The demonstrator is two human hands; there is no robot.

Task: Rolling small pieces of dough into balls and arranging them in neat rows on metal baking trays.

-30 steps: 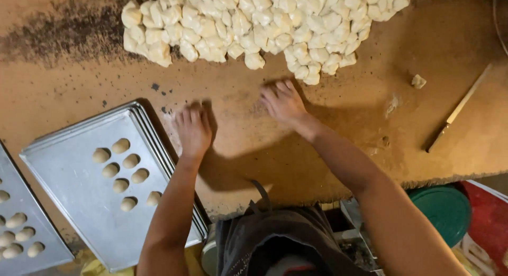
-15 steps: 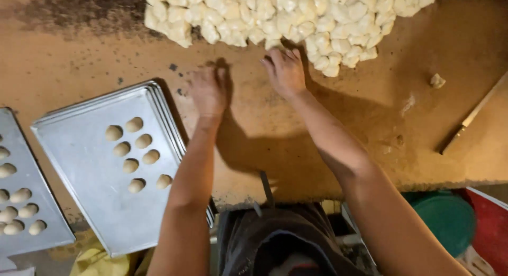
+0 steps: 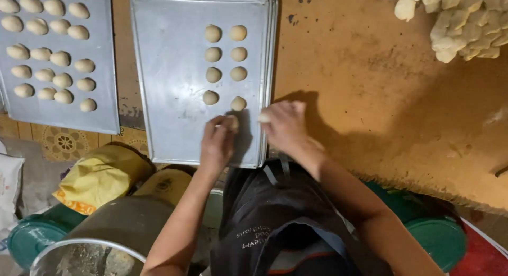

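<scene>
My left hand [image 3: 217,143] rests over the near end of a metal baking tray [image 3: 164,91] with a small dough ball [image 3: 233,122] at its fingertips. My right hand [image 3: 286,125] hovers at the tray's right edge, its fingers closed on another small dough ball [image 3: 263,118]. Two short rows of round dough balls [image 3: 225,64] lie on the tray beyond my hands. A heap of cut dough pieces [image 3: 460,22] sits on the brown work table [image 3: 370,96] at the far right.
A second tray [image 3: 106,70] with several dough balls lies at the left. Below the table edge stand a yellow sack [image 3: 100,175], a metal bowl [image 3: 84,257] and green lidded buckets [image 3: 434,239]. My dark apron [image 3: 275,218] fills the lower middle.
My hands have left the dough heap and come over to the tray, each now with a small dough ball. The view has swung left, bringing both trays to the centre.
</scene>
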